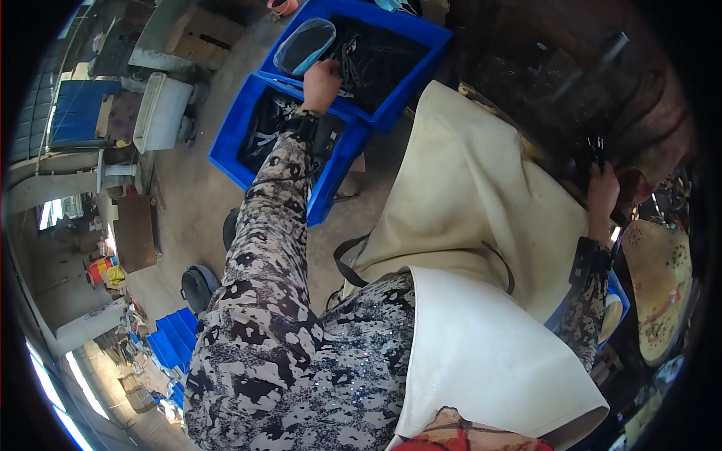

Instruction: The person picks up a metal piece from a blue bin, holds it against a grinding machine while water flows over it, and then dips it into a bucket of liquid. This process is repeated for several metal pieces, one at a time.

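Note:
My left hand (322, 84) reaches out over the blue bins with its fingers curled closed. What it grips, if anything, is hidden. Just beyond it, a clear oval container with a light blue lower part (304, 46) sits at the far bin's left side. Dark slender parts (368, 64) fill that far blue bin (423, 54); similar parts (263, 124) lie in the nearer blue bin (226, 146), under my forearm. At the right, my right hand (603, 192) is closed around a few thin dark pieces with bright tips (596, 146), held upright beside a dark machine.
The dark, grimy machine (556, 83) takes up the upper right. A cream apron (459, 188) covers my lap. Left of me, a black round-backed object (198, 288) and blue crates (174, 338) stand on the floor. A white tub (164, 113) stands farther off.

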Available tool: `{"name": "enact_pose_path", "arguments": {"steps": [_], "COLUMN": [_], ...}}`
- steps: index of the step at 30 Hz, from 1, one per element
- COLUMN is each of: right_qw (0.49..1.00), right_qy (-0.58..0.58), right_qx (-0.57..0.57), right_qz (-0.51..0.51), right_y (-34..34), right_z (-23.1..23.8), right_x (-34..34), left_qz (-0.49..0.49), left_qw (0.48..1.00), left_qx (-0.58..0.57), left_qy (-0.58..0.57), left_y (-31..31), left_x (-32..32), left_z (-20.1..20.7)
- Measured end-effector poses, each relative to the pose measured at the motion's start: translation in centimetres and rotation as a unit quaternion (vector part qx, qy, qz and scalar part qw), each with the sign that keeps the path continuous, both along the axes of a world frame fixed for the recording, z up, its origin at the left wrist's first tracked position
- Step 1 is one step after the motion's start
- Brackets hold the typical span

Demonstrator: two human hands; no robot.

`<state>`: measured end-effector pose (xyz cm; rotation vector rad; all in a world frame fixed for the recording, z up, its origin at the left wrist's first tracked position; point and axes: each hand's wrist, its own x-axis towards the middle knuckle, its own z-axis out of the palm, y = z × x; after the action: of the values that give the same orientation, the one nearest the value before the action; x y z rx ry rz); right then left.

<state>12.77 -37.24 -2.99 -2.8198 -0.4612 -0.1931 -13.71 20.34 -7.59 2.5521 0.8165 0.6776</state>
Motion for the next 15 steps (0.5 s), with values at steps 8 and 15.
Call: {"name": "enact_pose_path", "arguments": {"steps": [8, 15], "right_qw": [0.998, 0.997], "right_qy": [-0.021, 0.004], "right_qx": [-0.023, -0.036], "right_qz": [-0.046, -0.069], "right_y": [0.4, 0.3], "right_z": [1.5, 2.2], "right_x": [-1.3, -2.0], "left_qz": [0.048, 0.241], "left_qw": [0.980, 0.943], "left_qx": [-0.071, -0.053], "left_qy": [0.179, 0.225], "left_y": [2.5, 1.4], "left_x": [6.1, 9.6], "left_z": [-7.3, -10.8]}}
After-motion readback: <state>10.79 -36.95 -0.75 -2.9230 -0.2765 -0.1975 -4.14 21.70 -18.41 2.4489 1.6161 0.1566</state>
